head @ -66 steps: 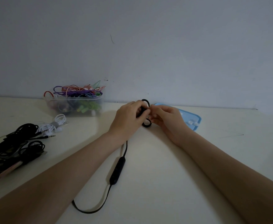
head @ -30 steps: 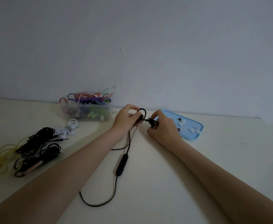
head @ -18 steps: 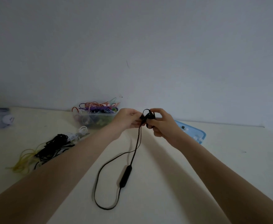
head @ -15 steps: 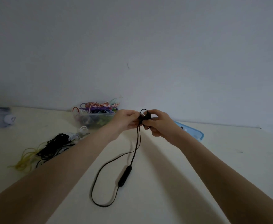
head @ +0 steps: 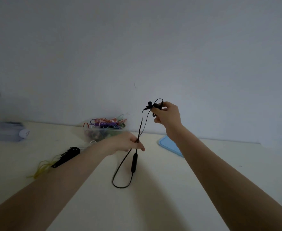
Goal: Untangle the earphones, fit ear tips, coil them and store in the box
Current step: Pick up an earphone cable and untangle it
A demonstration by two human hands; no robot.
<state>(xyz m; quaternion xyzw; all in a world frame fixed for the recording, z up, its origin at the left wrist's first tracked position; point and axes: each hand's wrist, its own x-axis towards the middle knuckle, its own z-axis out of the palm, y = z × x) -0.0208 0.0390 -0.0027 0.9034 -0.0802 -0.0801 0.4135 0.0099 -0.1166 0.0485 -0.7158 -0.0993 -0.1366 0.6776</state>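
My right hand is raised above the table and pinches both earbuds of the black earphones. Their two cords hang down from it, and my left hand pinches them together lower down. Below that grip the inline remote and a loop of cord rest on the cream table. A clear plastic box heaped with coloured coiled earphones stands at the back by the wall. The blue lid lies to the right, partly hidden behind my right forearm.
A tangle of black and yellow earphones lies on the left of the table, with a white cord near the box. A greyish object sits at the far left edge. A plain wall rises just behind.
My right hand has lifted the earbuds up and to the right. My left hand has slid down the cords to just above the remote, drawing them straight.
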